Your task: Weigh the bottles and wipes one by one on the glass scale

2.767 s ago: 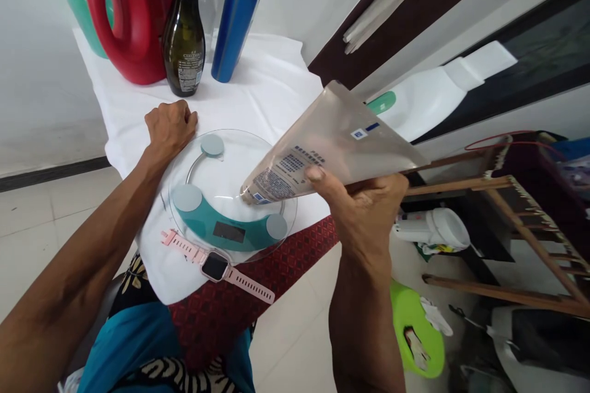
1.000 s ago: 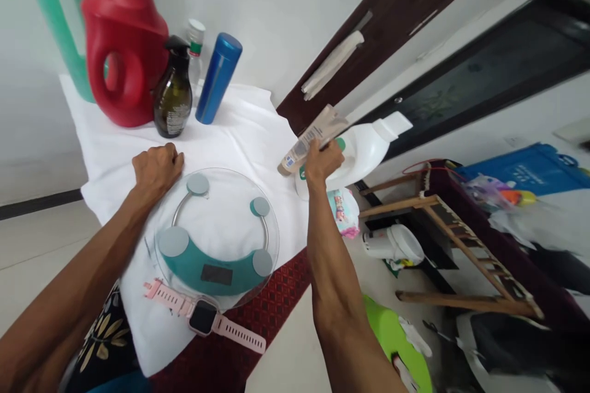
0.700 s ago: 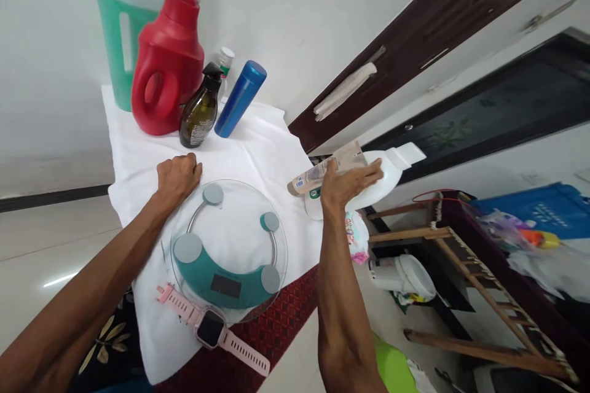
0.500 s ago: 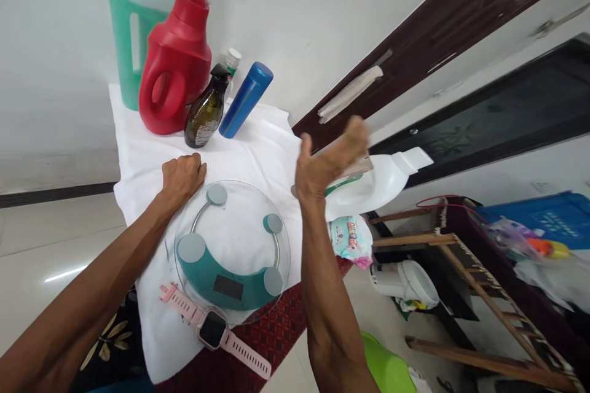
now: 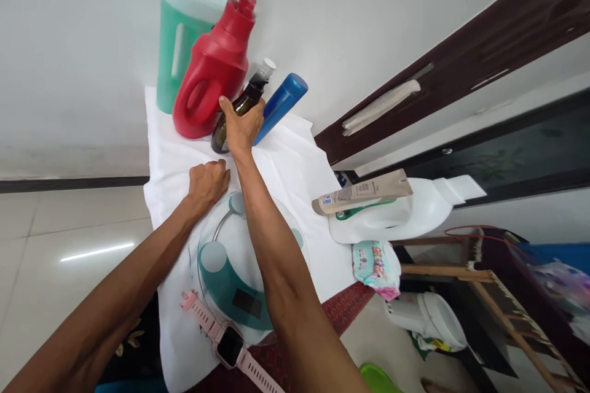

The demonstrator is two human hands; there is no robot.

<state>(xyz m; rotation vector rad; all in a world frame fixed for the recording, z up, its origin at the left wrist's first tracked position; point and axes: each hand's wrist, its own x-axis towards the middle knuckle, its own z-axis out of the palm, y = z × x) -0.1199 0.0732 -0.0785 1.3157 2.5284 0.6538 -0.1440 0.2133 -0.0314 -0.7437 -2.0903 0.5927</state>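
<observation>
My right hand point(image 5: 244, 128) is at a dark brown spray bottle point(image 5: 220, 138) with a black top, its thumb on the left side and fingers curled round the right. The palm hides much of the bottle's body. My left hand point(image 5: 209, 183), a closed fist, rests on the white cloth point(image 5: 318, 245) just below the bottle. A red jug-shaped bottle point(image 5: 216, 73) stands close on the left, and a blue cylinder point(image 5: 282, 104) on the right. Beneath my right forearm lies a round glass scale point(image 5: 213, 256) with teal parts. A pink-strapped smartwatch point(image 5: 229, 347) lies at its lower edge.
A green liquid container point(image 5: 170, 43) stands against the wall. On the right, a beige tube point(image 5: 364, 191) lies across a white jug point(image 5: 428, 209). Below them is a wipes pack point(image 5: 375, 264). A white bucket point(image 5: 433, 319) is on the floor by a wooden frame point(image 5: 440, 271).
My right hand has moved left from beside the beige tube to the dark spray bottle. My left fist stays on the cloth. The camera view has shifted, so things appear farther right.
</observation>
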